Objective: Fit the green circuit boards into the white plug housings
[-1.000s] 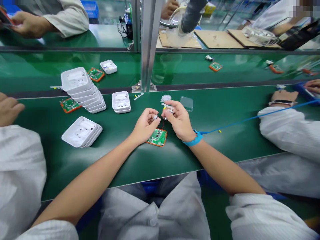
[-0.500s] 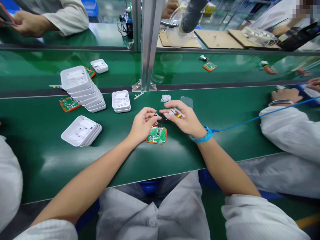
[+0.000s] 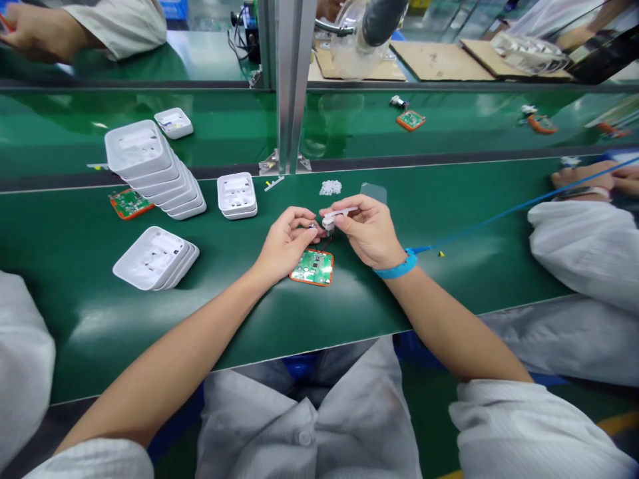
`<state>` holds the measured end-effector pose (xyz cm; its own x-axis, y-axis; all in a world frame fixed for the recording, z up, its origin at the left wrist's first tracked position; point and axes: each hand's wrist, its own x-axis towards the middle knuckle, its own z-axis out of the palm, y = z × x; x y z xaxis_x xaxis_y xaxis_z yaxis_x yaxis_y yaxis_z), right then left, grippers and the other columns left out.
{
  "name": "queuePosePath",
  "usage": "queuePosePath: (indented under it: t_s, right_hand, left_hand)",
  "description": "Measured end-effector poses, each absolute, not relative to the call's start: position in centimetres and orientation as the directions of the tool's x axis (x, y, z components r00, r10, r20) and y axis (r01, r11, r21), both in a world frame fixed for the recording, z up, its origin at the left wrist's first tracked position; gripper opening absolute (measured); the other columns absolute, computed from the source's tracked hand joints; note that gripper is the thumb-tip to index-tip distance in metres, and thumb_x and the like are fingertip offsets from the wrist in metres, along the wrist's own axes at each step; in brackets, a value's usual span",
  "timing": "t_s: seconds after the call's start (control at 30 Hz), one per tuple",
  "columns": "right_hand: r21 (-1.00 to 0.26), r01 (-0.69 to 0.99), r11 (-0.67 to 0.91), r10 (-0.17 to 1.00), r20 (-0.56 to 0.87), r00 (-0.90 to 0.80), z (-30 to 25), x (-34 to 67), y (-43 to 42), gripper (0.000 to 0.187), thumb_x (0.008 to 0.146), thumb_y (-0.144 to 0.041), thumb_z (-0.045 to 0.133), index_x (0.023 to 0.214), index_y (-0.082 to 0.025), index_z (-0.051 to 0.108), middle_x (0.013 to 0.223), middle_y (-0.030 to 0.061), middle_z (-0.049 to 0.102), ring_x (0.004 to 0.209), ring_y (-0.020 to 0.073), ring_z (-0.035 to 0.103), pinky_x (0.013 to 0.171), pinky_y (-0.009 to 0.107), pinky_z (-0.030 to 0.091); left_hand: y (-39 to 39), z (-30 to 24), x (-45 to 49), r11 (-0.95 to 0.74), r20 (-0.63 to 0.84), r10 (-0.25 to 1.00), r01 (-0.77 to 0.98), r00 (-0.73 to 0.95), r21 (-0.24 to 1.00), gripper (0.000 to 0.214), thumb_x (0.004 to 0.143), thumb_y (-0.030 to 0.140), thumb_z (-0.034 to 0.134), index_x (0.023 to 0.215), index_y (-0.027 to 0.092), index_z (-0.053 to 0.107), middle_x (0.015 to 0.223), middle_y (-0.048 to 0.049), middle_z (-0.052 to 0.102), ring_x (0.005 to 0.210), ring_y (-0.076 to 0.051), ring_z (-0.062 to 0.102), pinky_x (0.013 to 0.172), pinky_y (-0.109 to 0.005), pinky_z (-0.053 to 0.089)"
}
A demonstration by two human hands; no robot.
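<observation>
Count, head view:
- Circuit boards with orange rims: four. One [image 3: 312, 267] below the hands, one [image 3: 130, 202] by the tall stack, two on the far belt [image 3: 410, 120] [image 3: 540, 124].
- White housings: three stacks plus one single.
 - Tall leaning stack [image 3: 152, 166]: about seven, exact number unclear.
 - Low stack [image 3: 154, 258]: about three.
 - Small stack [image 3: 237, 195]: two.
 - Single housing [image 3: 174, 122] on the far belt.
- Clear film pieces [image 3: 374, 192]: one.
- Heaps of small white parts [image 3: 330, 187]: one.
- Metal posts [image 3: 289, 80]: one.
- Blue wrist straps [image 3: 397, 268]: one.
</observation>
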<state>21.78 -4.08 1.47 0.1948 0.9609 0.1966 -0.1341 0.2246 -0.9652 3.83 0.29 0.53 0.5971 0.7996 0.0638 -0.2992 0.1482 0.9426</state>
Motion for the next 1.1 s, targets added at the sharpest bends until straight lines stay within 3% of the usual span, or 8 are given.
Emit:
queuePosePath:
  t_s: [0.13,0.23,0.43,0.6,0.73,0.83,0.97,1.1]
  right_hand:
    - [-0.938,0.069,0.34,0.921,0.347,0.179,1.4,21.5,-4.4,0.03,0.078,-0.043,0.088,0.087,-0.021,0.069,0.092,0.0038,0.076,0.085,0.0182,0.073,0.077,0.035,0.063]
    - [-0.841,0.293,0.455,0.843,0.513,0.161,1.8,21.0,-4.9,0.019,0.085,-0.036,0.082,0.087,-0.022,0.069,0.099,0.0059,0.075,0.091,0.0198,0.073,0.076,0.036,0.062]
    - [-0.672,0.484,0.561,0.745,0.664,0.059,1.8,20.2,-5.3,0.006,0.092,-0.025,0.073,0.09,-0.024,0.067,0.103,0.0054,0.077,0.095,0.0206,0.074,0.082,0.039,0.062]
    - [-0.693,0.421,0.585,0.768,0.641,-0.01,2.3,20.4,-5.4,0.004,0.094,-0.024,0.069,0.096,-0.023,0.066,0.106,0.0075,0.077,0.101,0.021,0.074,0.086,0.038,0.061]
    - [-0.683,0.301,0.666,0.743,0.57,-0.351,4.6,22.4,-5.7,0.029,0.093,-0.038,0.068,0.118,-0.023,0.07,0.121,0.0108,0.073,0.113,0.0246,0.07,0.094,0.041,0.059]
    - [-0.756,0.242,0.608,0.744,0.437,-0.505,6.2,24.3,-5.9,0.036,0.097,-0.044,0.063,0.127,-0.026,0.071,0.128,0.0102,0.071,0.115,0.026,0.069,0.095,0.043,0.059]
    - [-0.773,0.29,0.565,0.767,0.362,-0.529,6.4,25.0,-5.8,0.02,0.097,-0.037,0.065,0.108,-0.029,0.08,0.111,0.0065,0.077,0.098,0.0217,0.073,0.087,0.038,0.06]
    - [-0.786,0.346,0.512,0.838,0.37,-0.401,5.5,24.2,-5.9,0.016,0.091,-0.04,0.074,0.099,-0.028,0.08,0.086,0.0028,0.076,0.077,0.0178,0.068,0.074,0.033,0.057]
  left_hand:
    - [0.3,0.1,3.9,0.069,0.132,0.787,-0.299,0.603,0.952,0.023,0.091,0.023,0.069,0.109,0.02,0.057,0.093,0.001,0.064,0.083,-0.012,0.073,0.083,-0.028,0.059]
    - [0.2,0.1,3.9,0.024,0.153,0.77,-0.268,0.619,0.963,0.022,0.093,0.024,0.067,0.11,0.022,0.055,0.097,0.0009,0.062,0.079,-0.011,0.072,0.078,-0.027,0.058]
    - [0.1,0.6,3.8,0.107,0.09,0.752,-0.255,0.653,0.961,0.04,0.081,0.031,0.083,0.107,0.022,0.053,0.099,-0.0005,0.065,0.079,-0.01,0.069,0.079,-0.026,0.057]
    - [0.0,0.6,3.8,0.171,0.037,0.765,-0.258,0.643,0.951,0.054,0.07,0.035,0.092,0.106,0.021,0.053,0.093,0.0002,0.07,0.079,-0.011,0.068,0.077,-0.024,0.054]
    - [0.3,0.7,3.3,0.224,0.009,0.708,-0.237,0.706,0.945,0.058,0.067,0.038,0.094,0.103,0.021,0.052,0.088,0.0006,0.072,0.081,-0.014,0.071,0.078,-0.027,0.054]
    - [0.7,1.1,2.7,0.276,-0.029,0.581,-0.164,0.813,0.947,0.059,0.066,0.037,0.094,0.105,0.021,0.052,0.084,0.0004,0.073,0.076,-0.016,0.072,0.074,-0.028,0.054]
    - [1.1,1.7,2.2,0.261,-0.073,0.418,-0.043,0.905,0.964,0.053,0.069,0.034,0.092,0.104,0.02,0.055,0.077,0.0009,0.071,0.066,-0.013,0.067,0.066,-0.026,0.052]
    - [0.7,1.9,2.3,0.209,-0.067,0.454,-0.033,0.888,0.977,0.049,0.071,0.03,0.09,0.102,0.02,0.054,0.079,0.0003,0.072,0.069,-0.013,0.068,0.066,-0.026,0.052]
